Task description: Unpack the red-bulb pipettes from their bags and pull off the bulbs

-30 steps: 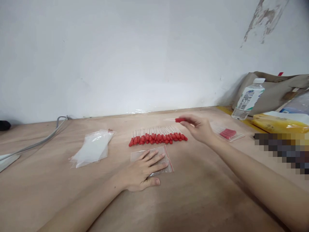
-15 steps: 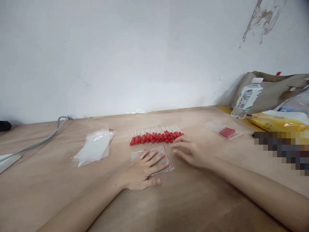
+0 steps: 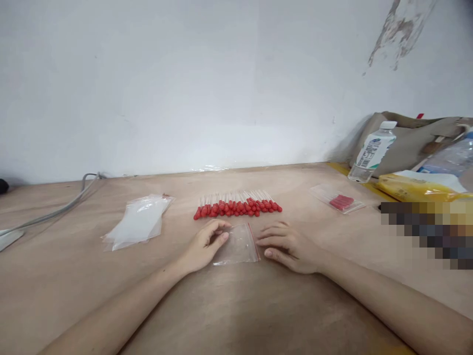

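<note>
A clear zip bag (image 3: 238,246) with a red strip along its right edge lies flat between my hands. My left hand (image 3: 205,246) rests at its left side, thumb and fingers apart, the fingertips touching or just over the plastic. At the red-strip edge is my right hand (image 3: 291,249), its fingers loosely spread and nothing visible in them; whether they touch the bag I cannot tell. Just beyond the bag lies a row of white sticks with red tips (image 3: 236,207), their red ends toward me.
A stack of clear bags (image 3: 138,222) lies to the left, near a grey cable (image 3: 61,213). On the right is a bag holding red-tipped sticks (image 3: 340,202). Behind it stand a water bottle (image 3: 372,153) and a beige handbag (image 3: 410,140), with a yellow packet (image 3: 417,185) in front.
My left hand has lifted from lying flat on the bag and drawn back to its left side, uncovering it. My right hand has moved slightly down, to the red-strip edge.
</note>
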A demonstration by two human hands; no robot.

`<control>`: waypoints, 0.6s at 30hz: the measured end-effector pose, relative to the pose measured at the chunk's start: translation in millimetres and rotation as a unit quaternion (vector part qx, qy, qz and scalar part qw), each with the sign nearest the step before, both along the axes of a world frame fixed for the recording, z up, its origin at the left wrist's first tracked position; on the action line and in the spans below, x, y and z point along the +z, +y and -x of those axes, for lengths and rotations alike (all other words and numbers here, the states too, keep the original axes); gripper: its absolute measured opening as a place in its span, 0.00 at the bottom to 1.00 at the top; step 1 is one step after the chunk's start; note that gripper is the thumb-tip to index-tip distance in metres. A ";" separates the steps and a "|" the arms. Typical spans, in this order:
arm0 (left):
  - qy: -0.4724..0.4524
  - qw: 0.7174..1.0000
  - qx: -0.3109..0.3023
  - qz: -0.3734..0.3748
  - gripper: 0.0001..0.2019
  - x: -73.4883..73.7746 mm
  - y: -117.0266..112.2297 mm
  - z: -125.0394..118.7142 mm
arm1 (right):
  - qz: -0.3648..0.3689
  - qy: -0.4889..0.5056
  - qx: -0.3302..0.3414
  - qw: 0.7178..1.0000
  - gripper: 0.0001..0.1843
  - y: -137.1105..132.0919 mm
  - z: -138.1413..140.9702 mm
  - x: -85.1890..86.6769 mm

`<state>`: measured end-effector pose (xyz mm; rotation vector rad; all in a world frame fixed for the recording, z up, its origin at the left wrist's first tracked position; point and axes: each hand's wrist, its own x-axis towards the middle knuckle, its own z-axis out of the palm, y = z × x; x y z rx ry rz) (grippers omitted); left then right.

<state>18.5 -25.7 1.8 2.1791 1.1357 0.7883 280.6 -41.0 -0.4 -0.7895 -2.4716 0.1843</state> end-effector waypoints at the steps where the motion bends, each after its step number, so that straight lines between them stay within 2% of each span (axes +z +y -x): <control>1: 0.001 1.000 0.019 0.005 0.12 -0.4 1.9 0.3 | -0.026 0.021 -0.039 0.999 0.12 4.6 -7.4 1.0; 3: 0.038 0.998 0.052 0.007 0.11 0.9 4.1 1.6 | -0.101 0.061 -0.189 0.975 0.12 18.0 -28.9 2.3; 5: 0.081 0.993 0.080 0.006 0.13 3.7 5.3 3.7 | -0.159 0.046 -0.366 0.916 0.13 34.1 -57.0 1.9; 7: 0.104 0.989 0.100 0.017 0.16 6.3 6.2 5.9 | -0.157 -0.008 -0.518 0.841 0.15 48.7 -86.1 -1.0; 9: 0.115 0.986 0.112 0.037 0.16 7.4 6.7 7.5 | -0.101 -0.070 -0.604 0.787 0.20 59.1 -110.3 -5.6; 11: 0.132 0.984 0.112 0.048 0.14 7.2 5.9 7.3 | -0.015 -0.106 -0.633 0.766 0.20 65.1 -126.4 -10.8; 13: 0.143 0.984 0.098 0.031 0.12 8.2 3.6 5.3 | 0.040 -0.126 -0.633 0.763 0.17 68.4 -134.2 -15.2; 16: 0.122 0.989 0.084 -0.007 0.09 19.7 2.7 4.3 | 0.043 -0.133 -0.627 0.767 0.15 71.2 -137.0 -20.2; 18: 0.082 0.991 0.103 -0.022 0.08 36.9 7.9 13.1 | 0.012 -0.095 -0.623 0.776 0.12 72.7 -138.4 -22.7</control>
